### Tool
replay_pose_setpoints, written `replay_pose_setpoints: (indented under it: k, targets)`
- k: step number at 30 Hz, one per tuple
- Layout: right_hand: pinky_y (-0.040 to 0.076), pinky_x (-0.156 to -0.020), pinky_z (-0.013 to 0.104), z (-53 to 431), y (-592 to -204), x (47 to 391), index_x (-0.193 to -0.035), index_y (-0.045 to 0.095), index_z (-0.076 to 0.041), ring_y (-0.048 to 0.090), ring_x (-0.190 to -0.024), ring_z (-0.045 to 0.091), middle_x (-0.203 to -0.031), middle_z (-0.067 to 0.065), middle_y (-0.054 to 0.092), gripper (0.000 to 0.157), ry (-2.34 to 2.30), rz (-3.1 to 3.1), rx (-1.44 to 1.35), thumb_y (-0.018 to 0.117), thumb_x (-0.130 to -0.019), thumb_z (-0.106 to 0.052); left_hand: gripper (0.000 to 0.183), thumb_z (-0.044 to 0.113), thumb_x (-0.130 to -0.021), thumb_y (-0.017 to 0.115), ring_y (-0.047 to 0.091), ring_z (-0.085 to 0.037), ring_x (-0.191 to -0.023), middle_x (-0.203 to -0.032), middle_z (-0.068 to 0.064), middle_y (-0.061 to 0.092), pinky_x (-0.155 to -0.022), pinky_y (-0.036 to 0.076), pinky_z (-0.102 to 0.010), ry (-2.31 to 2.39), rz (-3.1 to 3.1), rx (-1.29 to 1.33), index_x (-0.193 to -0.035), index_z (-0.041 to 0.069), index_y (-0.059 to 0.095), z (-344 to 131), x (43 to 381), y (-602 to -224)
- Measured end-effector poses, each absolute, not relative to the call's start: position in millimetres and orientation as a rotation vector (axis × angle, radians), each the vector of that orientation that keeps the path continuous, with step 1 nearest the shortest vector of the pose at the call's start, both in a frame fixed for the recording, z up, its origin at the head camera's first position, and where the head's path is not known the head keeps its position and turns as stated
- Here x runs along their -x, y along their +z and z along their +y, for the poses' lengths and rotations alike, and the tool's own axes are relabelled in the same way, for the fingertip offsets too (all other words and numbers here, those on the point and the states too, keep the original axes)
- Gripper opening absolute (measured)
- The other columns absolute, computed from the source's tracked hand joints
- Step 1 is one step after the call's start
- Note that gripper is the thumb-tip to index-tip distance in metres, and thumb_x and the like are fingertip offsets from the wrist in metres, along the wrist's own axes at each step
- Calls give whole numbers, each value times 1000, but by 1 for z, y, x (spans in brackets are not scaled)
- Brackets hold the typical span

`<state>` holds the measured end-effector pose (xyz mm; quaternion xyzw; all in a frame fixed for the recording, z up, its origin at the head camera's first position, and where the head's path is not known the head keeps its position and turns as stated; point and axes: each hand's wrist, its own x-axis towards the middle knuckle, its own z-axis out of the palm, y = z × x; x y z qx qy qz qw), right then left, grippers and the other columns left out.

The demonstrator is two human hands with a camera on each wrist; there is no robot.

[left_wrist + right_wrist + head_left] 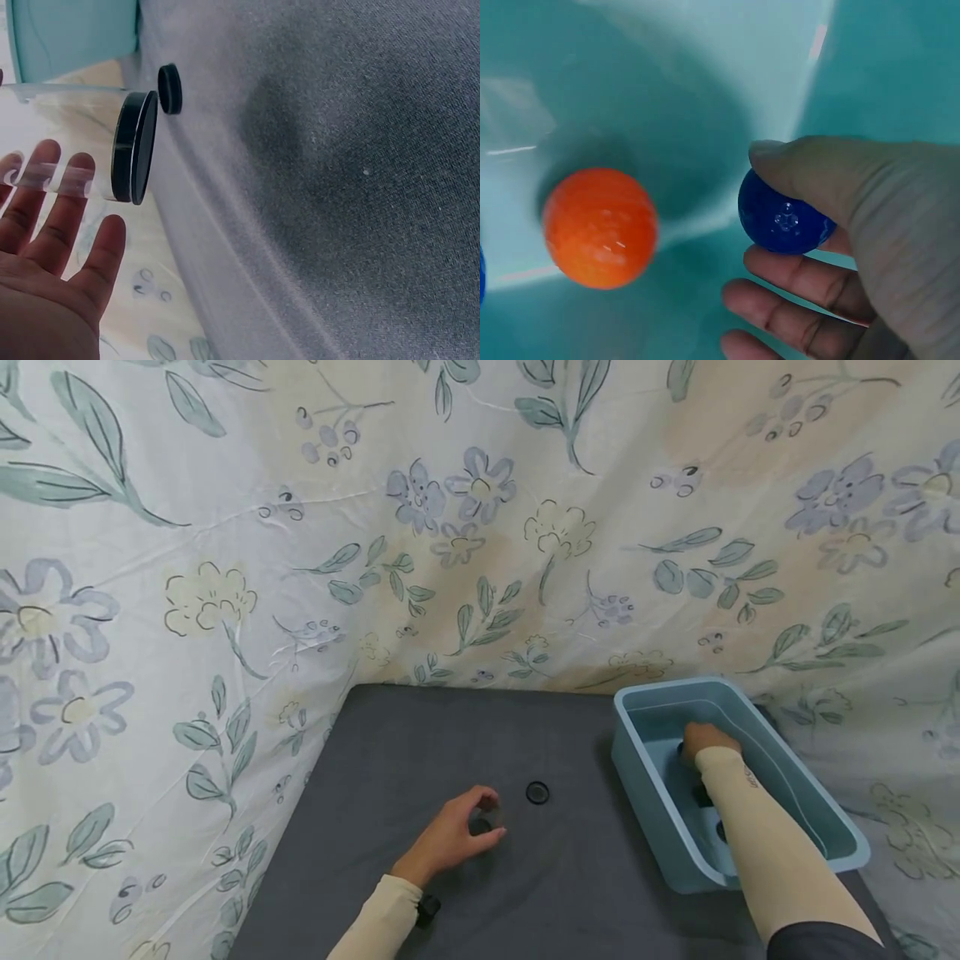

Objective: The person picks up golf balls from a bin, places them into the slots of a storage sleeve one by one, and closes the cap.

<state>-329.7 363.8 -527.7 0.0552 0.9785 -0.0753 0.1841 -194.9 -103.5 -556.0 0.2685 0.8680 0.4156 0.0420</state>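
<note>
My left hand point(450, 835) holds a clear plastic jar point(489, 817) over the dark cloth, thumb and fingers curved around its sides. In the left wrist view the jar's black end point(133, 148) faces the cloth, and its clear wall point(67, 112) shows nothing inside. A round black lid point(537, 792) lies on the cloth just beyond this hand. Reaching down into the blue bin point(645, 777), my right hand point(711, 742) pinches a dark blue ball point(784, 217) between thumb and fingers. An orange ball point(600, 228) sits close by on the bin floor.
The bin stands at the right side of the table point(420, 735), its walls rising around my right hand. At the left edge of the right wrist view, part of another blue ball point(481, 274) shows. A floral curtain point(480, 543) hangs behind the table.
</note>
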Motion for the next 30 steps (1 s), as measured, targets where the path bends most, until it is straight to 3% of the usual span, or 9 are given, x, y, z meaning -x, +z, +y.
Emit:
replay_pose_setpoints:
  k: [5,11,18,24,30]
  targets:
    - [47,-52,40,358,-507,322,-97,62,7,59,-66,28,-85,22,65,20,-237,2803,-160,67,-85,-9,39,46,-90,65,61,-14,-107,-116,3,62,-92,52,-37,1278,2663,-843,-122,33,48,-103,195,-556]
    - [46,-52,38,350,-477,305,-104,60,8,58,-68,29,-88,23,64,34,-326,2858,-153,68,-87,-20,46,48,-90,64,60,-7,-106,-116,9,61,-92,52,-37,1277,2673,-851,-125,22,51,-101,192,-553]
    - [46,-51,36,344,-457,286,-104,59,5,59,-70,29,-92,24,63,40,-417,2970,-106,67,-88,-30,44,44,-91,66,60,-6,-108,-119,10,61,-92,52,-37,1271,2719,-908,-128,26,49,-100,190,-552]
    - [52,-77,60,323,-436,266,-125,54,3,60,-97,43,-116,30,59,57,-540,3045,-87,66,-90,-40,47,44,-91,65,61,-5,-108,-122,7,63,-92,53,-35,1242,2742,-910,-133,31,49,-97,189,-549]
    - [50,-86,60,295,-414,244,-130,54,-1,57,-106,41,-123,25,59,59,-721,3094,64,65,-91,-43,48,50,-90,63,62,-5,-107,-123,10,62,-93,52,-42,1236,2728,-878,-132,30,51,-94,188,-549]
